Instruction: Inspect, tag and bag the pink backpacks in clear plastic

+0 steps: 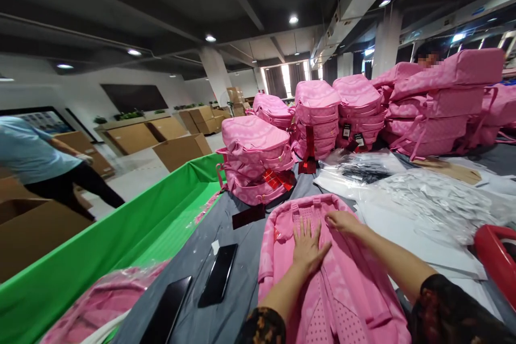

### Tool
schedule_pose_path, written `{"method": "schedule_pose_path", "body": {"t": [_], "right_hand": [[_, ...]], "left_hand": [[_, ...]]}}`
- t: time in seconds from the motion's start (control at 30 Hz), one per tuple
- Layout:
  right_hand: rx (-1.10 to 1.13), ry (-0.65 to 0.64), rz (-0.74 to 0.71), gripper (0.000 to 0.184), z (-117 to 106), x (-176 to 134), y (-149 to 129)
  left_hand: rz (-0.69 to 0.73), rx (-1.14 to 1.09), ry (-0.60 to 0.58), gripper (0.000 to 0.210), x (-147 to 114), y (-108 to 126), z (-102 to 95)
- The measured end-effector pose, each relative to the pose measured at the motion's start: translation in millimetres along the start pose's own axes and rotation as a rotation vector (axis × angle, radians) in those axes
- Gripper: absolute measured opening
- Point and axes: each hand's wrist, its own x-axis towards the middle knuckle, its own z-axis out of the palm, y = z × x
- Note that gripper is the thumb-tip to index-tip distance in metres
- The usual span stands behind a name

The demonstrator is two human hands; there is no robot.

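Observation:
A pink backpack (365, 301) lies on the grey-covered table in front of me, its straps and perforated back panel facing up. My left hand (308, 250) rests flat on its upper part, fingers spread. Near the top, to the right, my right hand (342, 221) has its fingers curled on a shoulder strap; the fingertips are partly hidden. Two black phones, a nearer phone (167, 309) and a farther phone (219, 275), lie left of the backpack.
Stacked pink backpacks (258, 153) line the table's far side. Clear bags of small packets (439, 199) and a red object (497, 255) are at right. A green-lined trough (133, 231) runs along the left. A person (38, 150) stands beyond it among cardboard boxes (181, 150).

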Motion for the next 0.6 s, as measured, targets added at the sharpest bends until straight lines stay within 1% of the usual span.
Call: {"method": "schedule_pose_path", "body": {"t": [0.07,0.13,0.2,0.23,0.3,0.33,0.43,0.47,0.53,0.57,0.6], "right_hand": [[0.004,0.036,0.067,0.026,-20,21,27],[-0.007,0.1,0.146,0.028,-37,41,58],[-0.019,0.131,0.224,0.027,-46,59,89],[-0.025,0.135,0.265,0.025,-46,68,104],[-0.038,0.146,0.347,0.022,-38,87,129],[-0.046,0.161,0.386,0.025,-32,96,139],[-0.064,0.217,0.498,0.043,-8,115,161],[-0.063,0.222,0.533,0.043,-1,119,167],[-0.049,0.204,0.593,0.03,7,121,175],[-0.039,0.193,0.615,0.023,8,121,179],[-0.03,0.186,0.632,0.021,6,120,183]], "left_hand": [[0.02,-0.035,-0.028,0.074,7,-6,15.0],[0.045,-0.073,-0.047,0.076,6,-12,23.9],[0.039,-0.108,-0.052,0.076,2,-15,26.4],[0.036,-0.121,-0.053,0.076,1,-15,26.0],[0.027,-0.138,-0.05,0.076,-1,-16,23.9],[0.02,-0.141,-0.049,0.077,-1,-15,22.9],[-0.011,-0.141,-0.067,0.08,-1,-15,21.4],[-0.02,-0.143,-0.077,0.081,-1,-16,21.6],[-0.024,-0.149,-0.093,0.083,-1,-17,22.6],[-0.022,-0.151,-0.094,0.084,-1,-17,23.2],[-0.017,-0.15,-0.092,0.084,-2,-17,23.7]]}}
